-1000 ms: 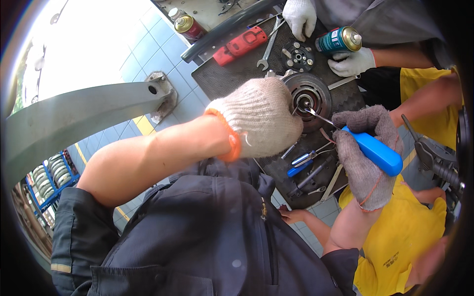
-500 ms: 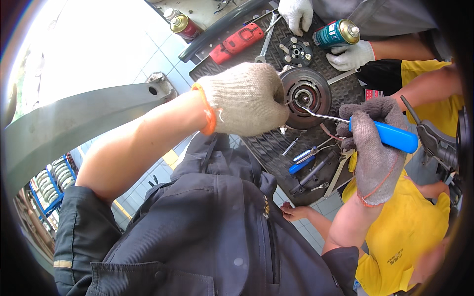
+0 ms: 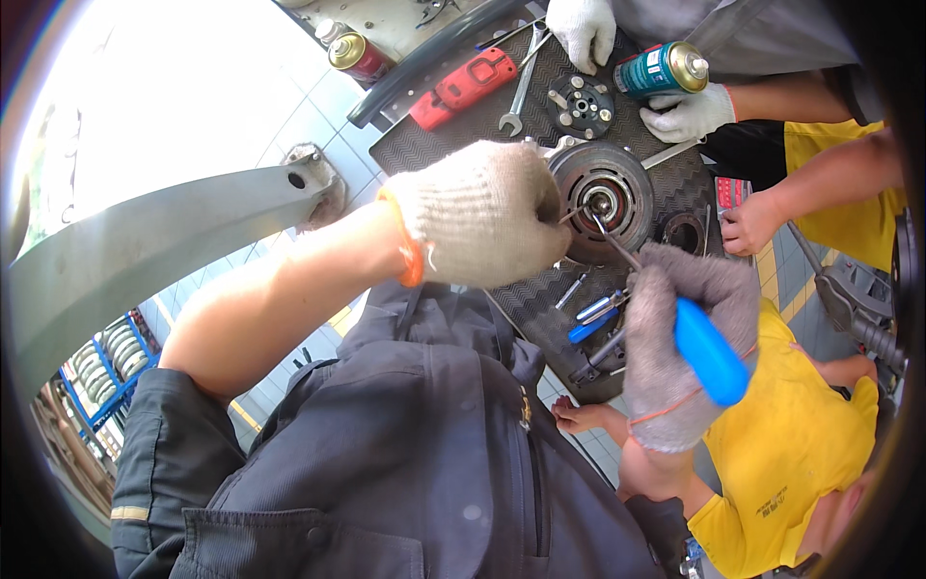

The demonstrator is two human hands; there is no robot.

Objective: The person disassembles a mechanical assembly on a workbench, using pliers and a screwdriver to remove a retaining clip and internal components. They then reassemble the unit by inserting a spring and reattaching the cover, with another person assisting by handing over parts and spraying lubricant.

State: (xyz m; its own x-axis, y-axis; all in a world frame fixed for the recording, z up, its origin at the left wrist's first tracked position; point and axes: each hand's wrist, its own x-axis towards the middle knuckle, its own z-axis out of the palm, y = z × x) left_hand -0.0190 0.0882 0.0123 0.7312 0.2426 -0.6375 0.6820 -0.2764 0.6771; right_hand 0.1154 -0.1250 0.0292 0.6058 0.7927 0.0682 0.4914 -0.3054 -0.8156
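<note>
The dark ridged mat (image 3: 424, 150) bears the parts and hand tools. The right hand (image 3: 690, 318), in a grey-brown glove, is clamped on the blue-handled tool (image 3: 711, 352); the shaft points down and ends inside the hub of the wheel. The left hand (image 3: 482, 212), in a cream glove with an orange cuff, is closed in a fist around the thin metal rod (image 3: 576, 212). The two hands are apart. The dark wheel (image 3: 629, 193) lies flat on the mat, between the hands; the rod also reaches its hub.

The red handheld device (image 3: 465, 89) lies near the mat's far edge. The green can (image 3: 656, 72) is at a co-worker's white-gloved hand (image 3: 690, 116); whether it is held cannot be told. The round studded plate (image 3: 581, 104) lies beyond the wheel, beside the wrench (image 3: 523, 87). The dark ring (image 3: 685, 234) lies right of the wheel.
</note>
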